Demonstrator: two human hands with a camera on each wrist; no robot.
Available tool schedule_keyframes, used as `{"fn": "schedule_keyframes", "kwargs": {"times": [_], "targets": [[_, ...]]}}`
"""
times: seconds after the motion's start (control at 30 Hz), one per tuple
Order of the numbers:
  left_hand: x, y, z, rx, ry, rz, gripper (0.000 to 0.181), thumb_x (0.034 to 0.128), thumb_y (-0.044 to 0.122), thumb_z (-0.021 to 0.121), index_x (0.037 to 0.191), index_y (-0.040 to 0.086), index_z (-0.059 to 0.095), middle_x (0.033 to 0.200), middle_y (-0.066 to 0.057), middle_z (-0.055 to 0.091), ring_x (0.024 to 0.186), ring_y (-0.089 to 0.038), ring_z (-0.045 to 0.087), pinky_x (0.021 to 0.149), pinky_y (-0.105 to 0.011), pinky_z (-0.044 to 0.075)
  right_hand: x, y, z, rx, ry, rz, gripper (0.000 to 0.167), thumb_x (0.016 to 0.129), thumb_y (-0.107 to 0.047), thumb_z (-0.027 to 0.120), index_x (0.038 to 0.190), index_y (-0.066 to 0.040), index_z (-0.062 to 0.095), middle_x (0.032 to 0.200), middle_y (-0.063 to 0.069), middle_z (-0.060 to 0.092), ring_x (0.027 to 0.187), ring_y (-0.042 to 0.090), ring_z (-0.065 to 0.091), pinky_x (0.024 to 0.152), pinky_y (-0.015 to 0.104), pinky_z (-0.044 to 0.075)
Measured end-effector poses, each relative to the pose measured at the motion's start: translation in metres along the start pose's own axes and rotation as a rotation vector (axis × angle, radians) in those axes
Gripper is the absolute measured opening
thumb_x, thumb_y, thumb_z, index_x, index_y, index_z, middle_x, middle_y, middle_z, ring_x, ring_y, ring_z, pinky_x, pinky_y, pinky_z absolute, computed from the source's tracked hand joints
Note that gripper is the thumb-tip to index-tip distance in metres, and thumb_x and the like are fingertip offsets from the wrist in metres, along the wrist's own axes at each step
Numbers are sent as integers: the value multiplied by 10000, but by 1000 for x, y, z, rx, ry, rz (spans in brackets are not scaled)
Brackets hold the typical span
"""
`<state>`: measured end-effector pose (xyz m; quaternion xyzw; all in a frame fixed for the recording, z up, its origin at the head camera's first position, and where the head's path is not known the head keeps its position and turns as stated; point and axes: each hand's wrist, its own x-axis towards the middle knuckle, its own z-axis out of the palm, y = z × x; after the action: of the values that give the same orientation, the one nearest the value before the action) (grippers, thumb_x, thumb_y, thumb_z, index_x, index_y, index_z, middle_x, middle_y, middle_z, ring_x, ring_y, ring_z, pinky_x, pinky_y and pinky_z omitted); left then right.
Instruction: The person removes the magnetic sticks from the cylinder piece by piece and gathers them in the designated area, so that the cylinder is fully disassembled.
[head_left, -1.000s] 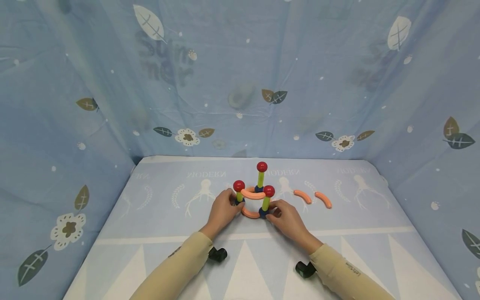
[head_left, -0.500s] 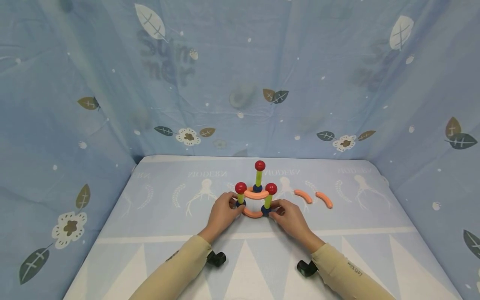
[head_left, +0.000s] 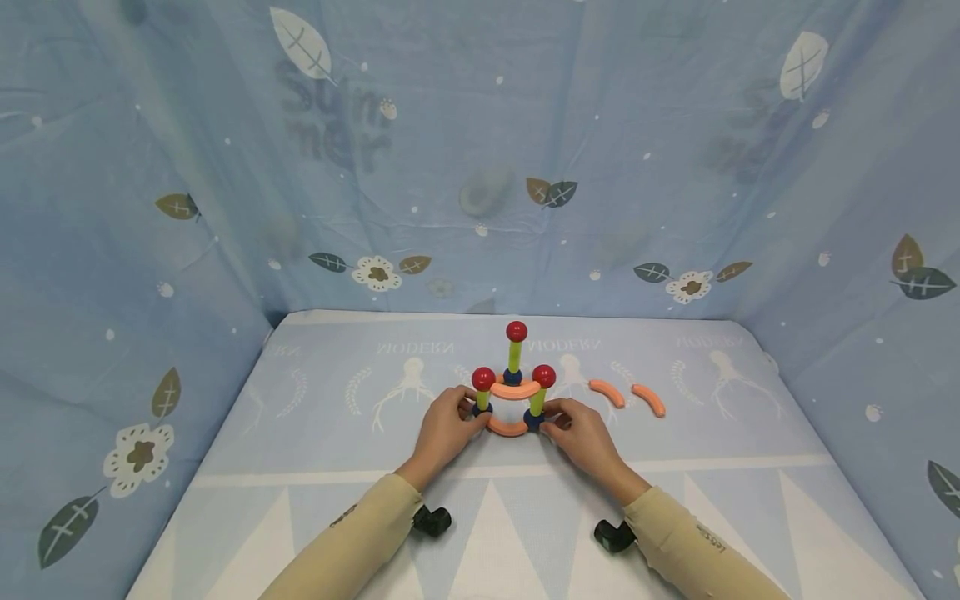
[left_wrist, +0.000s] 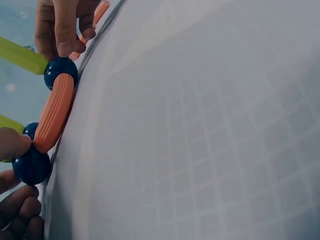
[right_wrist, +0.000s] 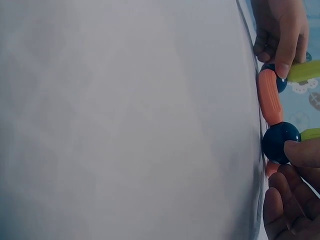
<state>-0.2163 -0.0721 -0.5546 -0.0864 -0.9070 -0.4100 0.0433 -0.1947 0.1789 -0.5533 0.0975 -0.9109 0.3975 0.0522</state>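
Between my hands stands a frame of toy building rods and balls. Its base has dark blue balls (right_wrist: 281, 142) joined by curved orange rods (left_wrist: 55, 112). Three yellow-green rods (head_left: 515, 357) rise from them, each topped by a red ball (head_left: 517, 332). Another curved orange rod (head_left: 515, 390) bridges the two front red balls. My left hand (head_left: 448, 427) pinches the front left blue ball (left_wrist: 32, 165) between thumb and fingers. On the other side, my right hand (head_left: 585, 435) pinches the front right blue ball (head_left: 534, 419). The back of the base is partly hidden.
Two loose curved orange rods, a nearer one (head_left: 607, 392) and a farther one (head_left: 648, 400), lie right of the frame on the patterned tabletop (head_left: 360, 454). A blue patterned curtain (head_left: 480, 167) closes off the back and sides. Black wrist devices (head_left: 615, 537) sit under both forearms.
The frame has turned slightly: its rear post shifted left, while the two front posts shifted a little right. Both hands keep their grip on the front blue balls.
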Motion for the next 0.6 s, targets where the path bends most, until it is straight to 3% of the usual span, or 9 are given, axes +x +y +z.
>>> {"fn": "schedule_keyframes", "kwargs": {"times": [0.3, 0.4, 0.6], "targets": [[-2, -6, -7, -25, -1, -11, 468, 840, 317, 849, 1207, 101, 655, 977, 6, 617, 862, -154, 578, 766, -338, 512, -2, -5, -6, 4, 19, -20, 331, 883, -113, 799, 1203, -116, 712, 1047, -14, 724, 863, 103, 661, 783, 307, 569], [-2, -6, -13, -38, 10, 22, 553, 835, 313, 853, 1274, 76, 616, 1032, -26, 602, 913, -189, 572, 792, -359, 506, -1, -8, -11, 10, 34, -45, 349, 891, -117, 790, 1227, -114, 694, 1050, -1, 725, 872, 114, 666, 777, 303, 570], [-1, 0, -31, -61, 62, 147, 665, 851, 304, 836, 1393, 71, 528, 1234, -84, 578, 1108, -266, 557, 956, -438, 502, 2, -13, -28, 77, 63, -131, 464, 890, -88, 792, 1320, -97, 617, 1125, 65, 709, 912, 145, 672, 765, 284, 578]]}}
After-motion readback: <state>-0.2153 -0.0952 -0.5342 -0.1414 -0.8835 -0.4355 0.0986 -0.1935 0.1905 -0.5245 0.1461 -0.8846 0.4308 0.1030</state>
